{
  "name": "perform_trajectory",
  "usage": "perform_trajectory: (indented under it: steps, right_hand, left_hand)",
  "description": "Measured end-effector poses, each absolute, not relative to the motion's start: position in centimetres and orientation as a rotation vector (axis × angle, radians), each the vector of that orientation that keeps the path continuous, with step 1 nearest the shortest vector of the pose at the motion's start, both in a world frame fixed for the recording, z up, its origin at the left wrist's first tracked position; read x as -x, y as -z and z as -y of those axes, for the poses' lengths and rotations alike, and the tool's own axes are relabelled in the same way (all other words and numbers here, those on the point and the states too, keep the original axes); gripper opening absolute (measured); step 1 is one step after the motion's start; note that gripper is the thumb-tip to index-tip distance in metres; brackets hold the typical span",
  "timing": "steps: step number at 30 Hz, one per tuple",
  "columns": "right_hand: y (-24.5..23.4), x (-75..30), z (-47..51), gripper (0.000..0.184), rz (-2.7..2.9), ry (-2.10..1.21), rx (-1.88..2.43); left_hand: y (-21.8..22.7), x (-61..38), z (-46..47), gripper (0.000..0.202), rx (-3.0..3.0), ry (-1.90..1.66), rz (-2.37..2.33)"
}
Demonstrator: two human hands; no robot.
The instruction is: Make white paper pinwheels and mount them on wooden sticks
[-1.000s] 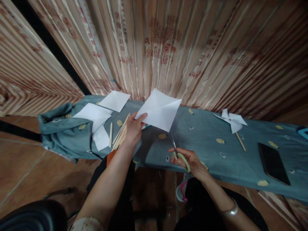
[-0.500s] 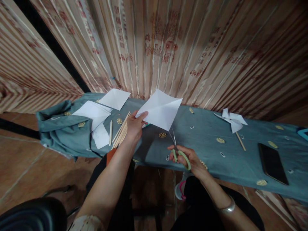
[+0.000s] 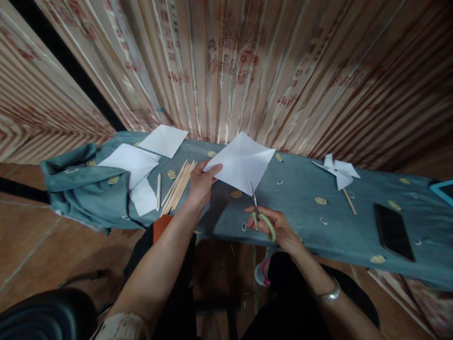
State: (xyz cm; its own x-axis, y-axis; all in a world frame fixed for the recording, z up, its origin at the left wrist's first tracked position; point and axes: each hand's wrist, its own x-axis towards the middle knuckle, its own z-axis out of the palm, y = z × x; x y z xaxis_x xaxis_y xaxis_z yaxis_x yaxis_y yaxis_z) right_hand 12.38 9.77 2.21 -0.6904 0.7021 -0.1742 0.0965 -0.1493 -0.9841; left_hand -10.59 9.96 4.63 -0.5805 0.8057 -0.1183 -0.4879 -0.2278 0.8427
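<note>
My left hand (image 3: 203, 182) pinches the left corner of a creased white square of paper (image 3: 242, 158), held above the cloth-covered table. In my right hand (image 3: 274, 224) is a pair of scissors (image 3: 256, 212) with light green handles, my fingers through the loops. The scissor blades are at the paper's near corner, one of them lying over its surface. A bundle of thin wooden sticks (image 3: 179, 186) lies beside my left hand. Further right on the table rests a white paper pinwheel (image 3: 338, 171) on a wooden stick.
At the left, several white paper sheets (image 3: 129, 160) lie near another paper square (image 3: 164, 140) and a pale, pencil-like stick (image 3: 159, 191). A dark phone (image 3: 393, 231) lies at the right, and a blue-edged device (image 3: 442, 191) at the far right. A patterned curtain (image 3: 233, 61) hangs behind the table.
The scissors have moved up to the paper's near corner, and their blades have drawn closer together. The paper has turned slightly in my left hand. The whole view has shifted a little.
</note>
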Motion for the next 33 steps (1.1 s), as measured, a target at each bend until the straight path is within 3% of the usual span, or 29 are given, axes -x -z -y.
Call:
perform_trajectory:
  steps: [33]
  right_hand:
    - [-2.9,-11.7,-9.7,0.051,1.639,-1.882,1.045]
  left_hand:
    - [-4.5,10.3,-10.0,0.037,-0.415,-1.906,-1.135]
